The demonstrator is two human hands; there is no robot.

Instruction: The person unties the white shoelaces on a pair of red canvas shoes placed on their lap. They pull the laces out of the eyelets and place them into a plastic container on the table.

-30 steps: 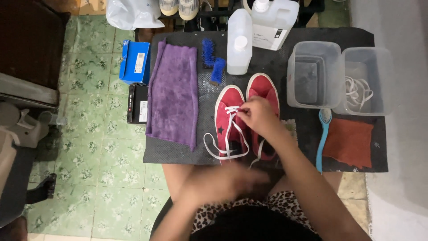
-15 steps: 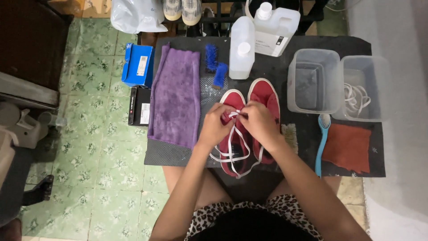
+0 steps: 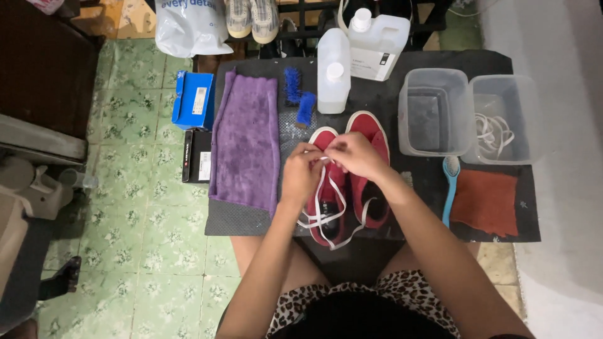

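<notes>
Two red shoes stand side by side on a dark mat [image 3: 377,100]. The left red shoe [image 3: 328,207] has a white lace [image 3: 321,213] hanging loose in loops over its opening. My left hand [image 3: 301,172] and my right hand [image 3: 353,156] meet over that shoe's front part, both pinching the white lace near the toe eyelets. The right red shoe [image 3: 370,129] lies partly under my right hand and forearm and shows no lace.
A purple towel [image 3: 246,141] lies left of the shoes. Two blue brushes [image 3: 299,97], two white plastic jugs [image 3: 352,56], two clear tubs [image 3: 468,113], a light blue brush [image 3: 448,188] and a rust cloth [image 3: 487,201] share the mat. A blue box [image 3: 193,100] sits on the tiled floor.
My left hand came up from my lap to the left shoe and joined my right hand on the lace. The camera view shifted slightly.
</notes>
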